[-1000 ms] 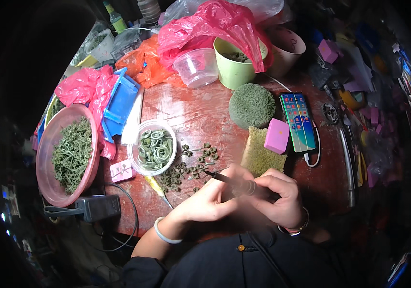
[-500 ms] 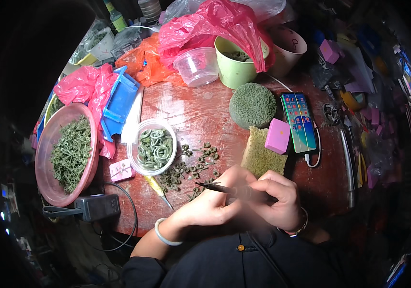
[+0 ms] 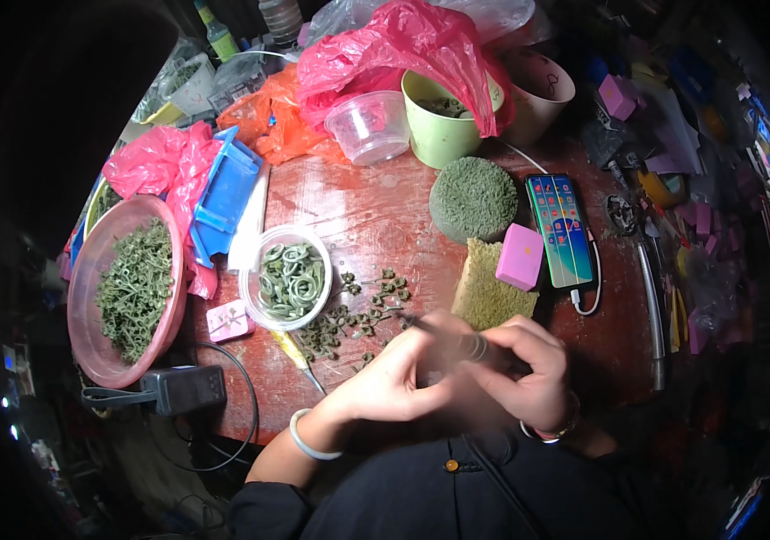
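Observation:
My left hand (image 3: 394,376) and my right hand (image 3: 533,371) meet above the table's near edge, both closed, their fingers partly smeared by motion. A dark, thin, pointed tool (image 3: 421,325) juts from between them over the left fingers; its kind is blurred. Close to the right fingertips is a small ring-like shape (image 3: 473,347), too blurred to name surely. Just beyond the left hand lie scattered small dark green pieces (image 3: 340,326). Beside those, a clear round tub (image 3: 250,301) holds grey-green rings. A yellow-handled pointed tool (image 3: 291,349) lies near my left wrist.
At left stand a pink basin (image 3: 79,310) of green pieces and a grey power bank (image 3: 185,389). Ahead of my hands are a sponge block (image 3: 490,301), pink block (image 3: 520,256), round green foam (image 3: 475,198) and phone (image 3: 561,229). Pots and plastic bags (image 3: 385,40) line the back.
The dark tool's tip has drawn back toward my fingers and shifted slightly away from me. My hands have turned a little, with the right fingers rising slightly.

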The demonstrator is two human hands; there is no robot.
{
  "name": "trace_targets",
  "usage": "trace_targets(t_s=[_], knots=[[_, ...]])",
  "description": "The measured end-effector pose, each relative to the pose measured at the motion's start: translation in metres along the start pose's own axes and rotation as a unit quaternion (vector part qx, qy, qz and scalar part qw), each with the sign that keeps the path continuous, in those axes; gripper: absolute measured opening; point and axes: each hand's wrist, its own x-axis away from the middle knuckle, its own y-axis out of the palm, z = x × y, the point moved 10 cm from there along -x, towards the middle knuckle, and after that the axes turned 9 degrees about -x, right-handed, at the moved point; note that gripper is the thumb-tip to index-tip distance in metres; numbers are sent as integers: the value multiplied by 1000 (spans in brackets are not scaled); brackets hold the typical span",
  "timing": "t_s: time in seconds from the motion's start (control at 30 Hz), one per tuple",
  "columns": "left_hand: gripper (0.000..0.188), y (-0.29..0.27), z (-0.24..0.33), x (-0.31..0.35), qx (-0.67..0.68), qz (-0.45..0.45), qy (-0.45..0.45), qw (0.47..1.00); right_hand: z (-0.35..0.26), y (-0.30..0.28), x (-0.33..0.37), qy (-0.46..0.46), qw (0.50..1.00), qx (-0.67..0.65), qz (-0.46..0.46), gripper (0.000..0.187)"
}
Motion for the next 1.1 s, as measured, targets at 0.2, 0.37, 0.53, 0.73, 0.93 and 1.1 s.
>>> trace_targets(t_s=[0.2,0.37,0.53,0.73,0.93,1.1], knots=[[18,-47,10,-3,-95,136,27,986,3,-43,6,51,993,88,55,29],[31,-67,28,1,-425,287,29,858,4,-76,19,10,973,221,59,28],[33,-65,25,4,-532,265,-3,804,15,-77,30,60,951,303,15,27],[34,-64,27,4,-528,287,17,799,13,-77,30,36,954,296,34,27],[28,-65,29,4,-556,289,17,779,20,-73,31,39,954,295,25,27],[27,-68,33,5,-440,295,48,847,14,-73,30,25,955,294,39,27]])
